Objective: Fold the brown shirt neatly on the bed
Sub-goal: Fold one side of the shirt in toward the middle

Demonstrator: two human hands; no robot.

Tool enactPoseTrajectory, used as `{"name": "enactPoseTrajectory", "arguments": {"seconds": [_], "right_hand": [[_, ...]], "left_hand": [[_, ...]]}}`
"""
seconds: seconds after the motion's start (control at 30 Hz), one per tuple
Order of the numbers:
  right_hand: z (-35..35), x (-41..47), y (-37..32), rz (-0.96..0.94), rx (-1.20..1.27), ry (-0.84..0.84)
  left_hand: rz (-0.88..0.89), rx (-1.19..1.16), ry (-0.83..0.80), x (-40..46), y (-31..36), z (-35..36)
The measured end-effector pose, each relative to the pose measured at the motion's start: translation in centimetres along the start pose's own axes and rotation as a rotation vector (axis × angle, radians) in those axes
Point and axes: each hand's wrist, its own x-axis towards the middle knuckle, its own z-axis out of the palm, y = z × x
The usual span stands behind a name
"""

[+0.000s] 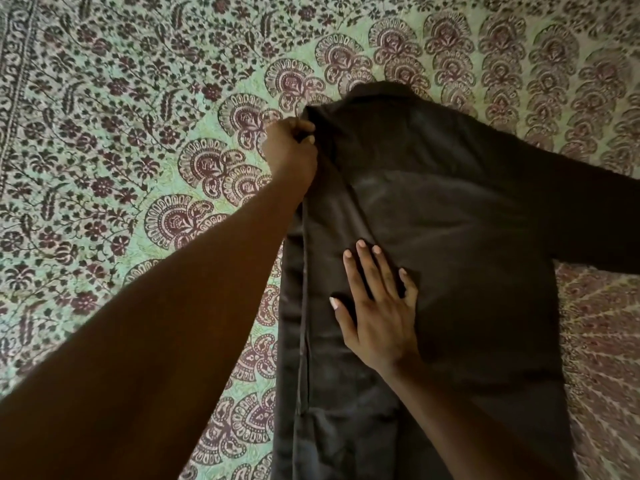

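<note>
Left side of the dark brown cloth shirt point(450, 237) turned in, back up on the green paisley bedspread point(138, 133)
Left hand point(289, 150) pinches the shoulder fold near the collar; right hand point(375, 310), fingers spread, presses mid-shirt: best draw the crease taut and straight

Dark brown shirt point(450, 237), plain, with no print, only a faintly paler sheen across the middle of its cloth. Bedspread point(121, 133) pale green, covered in maroon and dark blossoms on trailing vines, with rows of maroon-and-cream fan-shaped paisley motifs curving round the shirt. Pale pinkish nails on the right hand point(377, 320).
</note>
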Motion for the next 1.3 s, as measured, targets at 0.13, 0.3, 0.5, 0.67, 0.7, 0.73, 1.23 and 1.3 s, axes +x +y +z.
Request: {"name": "enactPoseTrajectory", "arguments": {"seconds": [0.13, 0.3, 0.5, 0.67, 0.7, 0.73, 1.23, 1.3], "right_hand": [[0.0, 0.0, 0.0, 0.008, 0.017, 0.007], [-0.1, 0.0, -0.1, 0.007, 0.017, 0.013], [0.1, -0.1, -0.1, 0.008, 0.014, 0.022], [0.2, -0.1, -0.1, 0.013, 0.016, 0.036], [0.2, -0.1, -0.1, 0.013, 0.019, 0.035], [0.2, -0.1, -0.1, 0.011, 0.023, 0.036], [0.4, -1.1, -0.1, -0.016, 0.005, 0.064], [0.2, -2.7, 0.0, -0.055, 0.012, 0.073]], "left_hand": [[0.158, 0.247, -0.057, 0.1, -0.2, 0.2], [0.266, 0.436, -0.191, 0.8, -0.7, -0.1], [-0.063, -0.009, -0.086, 2.5, 0.3, -0.8], [-0.234, -0.328, -0.080, 3.8, 0.2, -0.2], [-0.172, -0.244, -0.063, 3.5, 0.2, -0.3], [-0.081, -0.117, -0.026, 2.8, 0.3, -0.4], [0.811, 0.773, -0.365, -16.5, -10.1, -7.8], [0.874, 0.812, -0.444, -18.1, -10.5, -8.8]]}}
